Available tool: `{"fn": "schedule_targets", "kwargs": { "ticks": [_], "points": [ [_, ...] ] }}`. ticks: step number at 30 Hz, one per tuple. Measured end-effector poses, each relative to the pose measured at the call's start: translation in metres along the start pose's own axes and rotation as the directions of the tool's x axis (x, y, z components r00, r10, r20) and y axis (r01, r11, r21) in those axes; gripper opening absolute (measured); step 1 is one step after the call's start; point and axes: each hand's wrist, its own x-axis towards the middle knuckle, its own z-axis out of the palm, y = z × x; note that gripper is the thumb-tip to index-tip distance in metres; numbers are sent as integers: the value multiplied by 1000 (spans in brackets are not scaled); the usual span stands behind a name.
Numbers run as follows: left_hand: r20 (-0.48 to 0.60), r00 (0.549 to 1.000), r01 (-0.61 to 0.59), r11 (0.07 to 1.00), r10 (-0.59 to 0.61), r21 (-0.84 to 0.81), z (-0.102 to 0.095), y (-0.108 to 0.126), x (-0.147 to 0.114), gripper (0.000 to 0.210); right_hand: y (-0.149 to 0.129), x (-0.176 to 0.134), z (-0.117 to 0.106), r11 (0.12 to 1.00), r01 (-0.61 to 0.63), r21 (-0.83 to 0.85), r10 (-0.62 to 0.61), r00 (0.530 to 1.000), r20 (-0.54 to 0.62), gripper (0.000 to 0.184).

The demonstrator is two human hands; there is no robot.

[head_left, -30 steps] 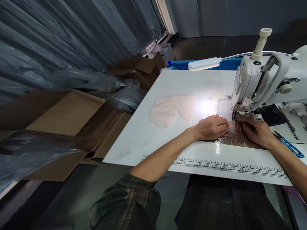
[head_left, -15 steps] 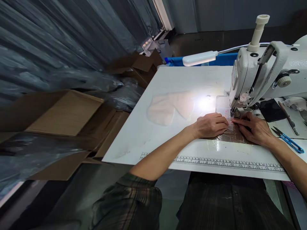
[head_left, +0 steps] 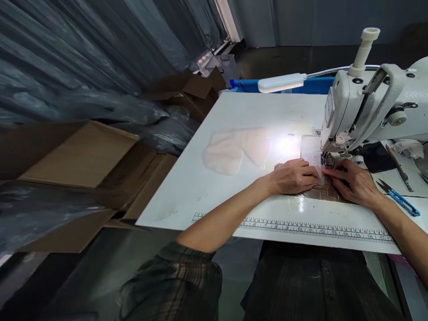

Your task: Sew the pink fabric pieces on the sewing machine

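Observation:
My left hand rests on the sewing table with its fingers together and curled, pressing the edge of a thin see-through piece with pink marks. From the other side my right hand has its thumb and forefinger closed at the same piece, just in front of the presser foot. The sewing machine stands over both hands. Beneath them shows a brown taped patch. What exactly lies under the fingertips is partly hidden. Another sheer pale fabric piece lies flat to the left.
Blue thread snips, a brown-handled tool and a black flat object lie on the right. A white lamp lights the table. A ruler strip runs along its front edge. Cardboard boxes stand at left.
The view has shifted slightly, so the machine appears a little lower and farther right. Both hands stay almost in place at the presser foot.

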Motion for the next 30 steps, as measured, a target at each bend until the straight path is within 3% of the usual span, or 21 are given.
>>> {"fn": "schedule_targets", "kwargs": {
  "ticks": [5,14,21,30],
  "points": [
    [77,997,-10,1000,13,-28,-11,0,9,24,-2,0,-3,993,114,-39,-116,992,-44,35],
    [76,997,40,985,-28,-170,-13,-8,10,21,-10,5,-6,997,41,-61,-40,999,10,37],
    [37,999,14,999,-12,-40,-8,-6,4,32,-17,10,-8,989,-60,-137,71,994,81,44],
    [80,992,89,991,-97,100,-5,-1,5,38,-17,4,-9,997,-14,-73,17,999,29,44]
  ]
}}
